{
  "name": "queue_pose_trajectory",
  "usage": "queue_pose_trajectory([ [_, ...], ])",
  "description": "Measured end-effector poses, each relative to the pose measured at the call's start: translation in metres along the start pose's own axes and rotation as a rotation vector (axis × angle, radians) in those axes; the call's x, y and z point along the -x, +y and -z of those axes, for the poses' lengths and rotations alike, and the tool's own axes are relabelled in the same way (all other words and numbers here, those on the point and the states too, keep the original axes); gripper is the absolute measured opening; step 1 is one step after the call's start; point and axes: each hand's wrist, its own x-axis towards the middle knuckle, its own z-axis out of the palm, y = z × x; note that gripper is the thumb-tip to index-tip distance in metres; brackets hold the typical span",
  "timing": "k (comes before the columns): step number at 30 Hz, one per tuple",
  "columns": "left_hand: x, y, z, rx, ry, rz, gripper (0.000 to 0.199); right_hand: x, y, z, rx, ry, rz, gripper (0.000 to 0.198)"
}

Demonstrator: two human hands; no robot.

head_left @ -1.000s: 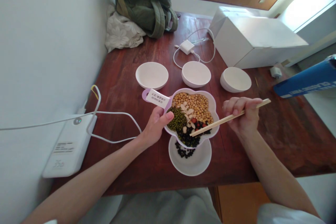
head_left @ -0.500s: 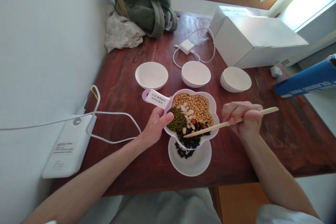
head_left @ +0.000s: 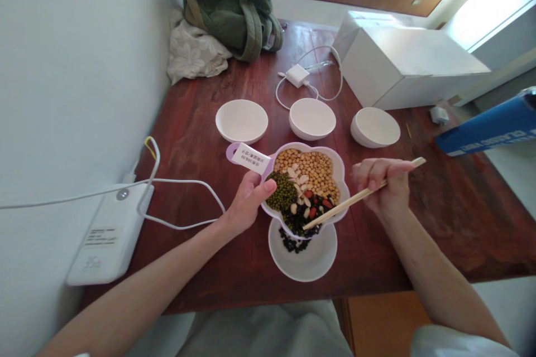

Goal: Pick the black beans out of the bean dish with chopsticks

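Note:
My left hand grips a flower-shaped purple-rimmed bowl by its left side, near a labelled handle. Inside lie yellow soybeans, green mung beans, pale peanuts, a few red pieces and black beans. My right hand is closed around chopsticks, whose tips touch the black beans near the bowl's front edge. Under that edge stands a white bowl with some black beans in it, partly hidden by the flower-shaped bowl.
Three white bowls stand in a row behind. A white box, a charger with cable and a green bag are farther back. A power bank leans at the left wall; a blue tube lies right.
My right hand has shifted slightly left and the chopsticks are angled more steeply, their tips a little lower and to the right. The left hand and flower-shaped bowl have hardly moved.

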Motion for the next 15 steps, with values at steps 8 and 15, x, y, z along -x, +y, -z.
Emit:
queue_pose_trajectory([
  [8, -0.0002, 0.0017, -0.0013, -0.020, 0.022, -0.012, 0.071, -0.0007, -0.0008, 0.0039, -0.004, 0.013, 0.021, 0.066],
  [15, 0.0003, 0.0003, 0.0002, -0.014, 0.008, -0.005, 0.070, 0.0008, -0.0028, 0.0074, 0.032, -0.030, 0.083, 0.065],
])
